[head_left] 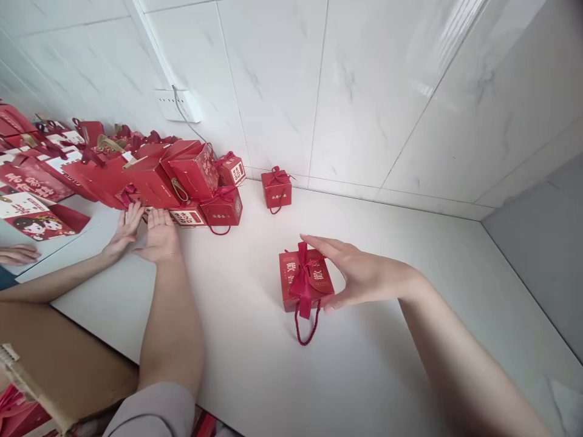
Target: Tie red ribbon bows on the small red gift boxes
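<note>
White tiled walls meet a pale counter (pixel 387 340); on it, mid-view, stands the small red box (pixel 296 291), ribbon bow on top, cord loop trailing toward six o'clock; the right hand (pixel 359 276) pinches its three o'clock side, fingers over the top edge, thumb at the lower corner; at ten o'clock the left hand (pixel 160 235) lies palm down, fingers flat and together, tips touching a heap of red boxes (pixel 150 176); another hand (pixel 124 230) lies just beside it, whether reflection or co-worker I cannot tell; a lone red box (pixel 276 188) sits at twelve o'clock by the wall; a cardboard carton (pixel 64 364) lies at eight o'clock.
</note>
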Available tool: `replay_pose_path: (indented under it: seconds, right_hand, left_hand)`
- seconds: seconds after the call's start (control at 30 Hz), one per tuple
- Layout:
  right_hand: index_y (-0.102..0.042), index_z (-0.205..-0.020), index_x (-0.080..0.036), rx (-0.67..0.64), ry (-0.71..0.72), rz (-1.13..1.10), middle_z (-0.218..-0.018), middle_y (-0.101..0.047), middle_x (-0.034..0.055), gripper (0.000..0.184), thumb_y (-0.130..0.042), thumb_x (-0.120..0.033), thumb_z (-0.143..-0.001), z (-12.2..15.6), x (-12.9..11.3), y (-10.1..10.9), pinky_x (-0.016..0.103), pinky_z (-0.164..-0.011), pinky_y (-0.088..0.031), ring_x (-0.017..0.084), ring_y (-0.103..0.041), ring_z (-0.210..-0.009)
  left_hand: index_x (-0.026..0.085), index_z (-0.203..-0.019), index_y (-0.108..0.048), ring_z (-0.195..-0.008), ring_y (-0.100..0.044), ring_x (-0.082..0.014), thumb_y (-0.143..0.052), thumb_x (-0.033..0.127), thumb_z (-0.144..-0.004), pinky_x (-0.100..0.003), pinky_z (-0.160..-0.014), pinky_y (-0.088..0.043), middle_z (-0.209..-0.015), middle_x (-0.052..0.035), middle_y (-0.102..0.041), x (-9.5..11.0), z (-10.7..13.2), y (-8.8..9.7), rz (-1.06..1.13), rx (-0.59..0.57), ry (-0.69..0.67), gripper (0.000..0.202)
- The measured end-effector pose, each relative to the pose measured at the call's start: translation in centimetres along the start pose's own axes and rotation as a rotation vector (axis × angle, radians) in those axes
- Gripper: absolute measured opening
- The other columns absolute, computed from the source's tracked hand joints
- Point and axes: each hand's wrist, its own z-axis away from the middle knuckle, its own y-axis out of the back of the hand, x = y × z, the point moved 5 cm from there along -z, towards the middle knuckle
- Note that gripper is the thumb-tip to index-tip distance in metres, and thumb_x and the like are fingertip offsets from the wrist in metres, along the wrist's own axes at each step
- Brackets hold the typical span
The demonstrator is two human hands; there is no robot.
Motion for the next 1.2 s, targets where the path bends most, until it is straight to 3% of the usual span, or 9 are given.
replay_pose_path:
  seconds: [0.23,0.4,0.5,0.57,0.63,0.73,0.87,1.03,1.2]
  right_hand:
    - [0.001,-0.155,-0.034,0.043,0.030,-0.007,-0.141,-0.046,0.0096,0.113,-0.076,-0.042,-0.072,-0.8,-0.7,-0.6,0.045,-0.094,-0.049,0.031,-0.052,-0.121]
    - [0.007,-0.154,-0.035,0.266,0.253,0.187,-0.145,-0.042,0.0084,0.110,-0.070,-0.019,-0.076,-0.1,-3.2,0.6,0.048,-0.099,-0.044,0.030,-0.046,-0.127]
    - [0.004,-0.154,-0.036,0.406,0.335,0.273,-0.150,-0.037,0.0072,0.104,-0.067,-0.019,-0.081,0.5,-4.4,1.5,0.051,-0.104,-0.039,0.031,-0.039,-0.133]
    - [0.005,-0.154,-0.034,0.418,0.324,0.251,-0.144,-0.044,0.0093,0.107,-0.071,-0.028,-0.079,0.4,-4.5,1.5,0.052,-0.101,-0.041,0.032,-0.045,-0.128]
    - [0.008,-0.154,-0.031,0.381,0.268,0.199,-0.134,-0.053,0.0121,0.115,-0.075,-0.040,-0.076,0.0,-4.0,1.1,0.052,-0.095,-0.045,0.034,-0.052,-0.118]
    - [0.007,-0.155,-0.029,0.296,0.166,0.125,-0.129,-0.056,0.0131,0.116,-0.073,-0.052,-0.075,-0.9,-2.8,0.1,0.051,-0.088,-0.048,0.033,-0.057,-0.109]
    - [-0.012,-0.154,-0.032,0.166,0.067,0.023,-0.132,-0.056,0.0102,0.091,-0.061,-0.061,-0.083,-1.1,-1.4,-0.2,0.044,-0.085,-0.050,0.031,-0.059,-0.109]
    - [-0.054,-0.126,-0.027,0.269,0.106,0.137,-0.118,-0.064,0.0068,0.034,-0.047,-0.042,-0.096,0.3,-1.9,1.8,0.038,-0.080,-0.049,0.026,-0.063,-0.099]
    - [-0.058,-0.099,-0.025,0.168,0.053,0.116,-0.078,-0.065,0.0006,0.016,-0.043,-0.030,-0.098,1.4,-3.6,0.8,0.029,-0.055,-0.041,0.017,-0.058,-0.061]
  left_hand:
    - [0.010,-0.111,-0.041,-0.137,-0.043,-0.0216,0.017,0.037,-0.094,-0.038,-0.105,-0.047,-0.138,-0.0198,-0.046,0.3,0.4,-1.7,0.027,0.254,0.112,0.066]
    - [0.017,-0.107,-0.044,-0.099,-0.066,-0.0117,-0.023,0.026,-0.097,-0.026,-0.081,-0.056,-0.109,-0.0047,-0.061,4.4,0.5,-8.6,0.015,0.321,-0.023,0.026]
    - [0.016,-0.100,-0.054,-0.084,-0.069,-0.0141,-0.045,0.031,-0.095,-0.026,-0.072,-0.056,-0.089,-0.0025,-0.064,8.2,3.6,-15.1,-0.014,0.082,-0.044,0.018]
    - [0.014,-0.103,-0.059,-0.098,-0.069,-0.0237,-0.045,0.029,-0.096,-0.038,-0.083,-0.056,-0.097,-0.0072,-0.066,8.9,7.8,-20.1,-0.062,-0.406,0.246,0.021]
    - [0.016,-0.102,-0.063,-0.110,-0.065,-0.0313,-0.052,0.025,-0.092,-0.044,-0.093,-0.053,-0.104,-0.0088,-0.067,9.1,12.7,-22.5,-0.116,-0.679,0.509,0.017]
    - [0.022,-0.102,-0.067,-0.119,-0.058,-0.0373,-0.065,0.020,-0.082,-0.049,-0.102,-0.047,-0.108,-0.0084,-0.069,8.9,17.5,-22.7,-0.281,-0.905,0.657,0.020]
    - [0.026,-0.109,-0.068,-0.132,-0.045,-0.0411,-0.075,0.016,-0.070,-0.051,-0.108,-0.039,-0.116,-0.0109,-0.066,8.3,18.8,-20.1,-0.306,-0.916,0.693,0.041]
    - [0.031,-0.117,-0.065,-0.134,-0.042,-0.0412,-0.082,0.022,-0.064,-0.054,-0.111,-0.034,-0.133,-0.0094,-0.056,8.1,19.8,-19.0,-0.590,-1.098,0.467,0.056]
    - [0.029,-0.105,-0.063,-0.143,-0.029,-0.0383,-0.080,0.033,-0.068,-0.056,-0.110,-0.035,-0.146,-0.0081,-0.044,7.7,20.3,-19.2,-0.677,-1.163,0.303,0.042]
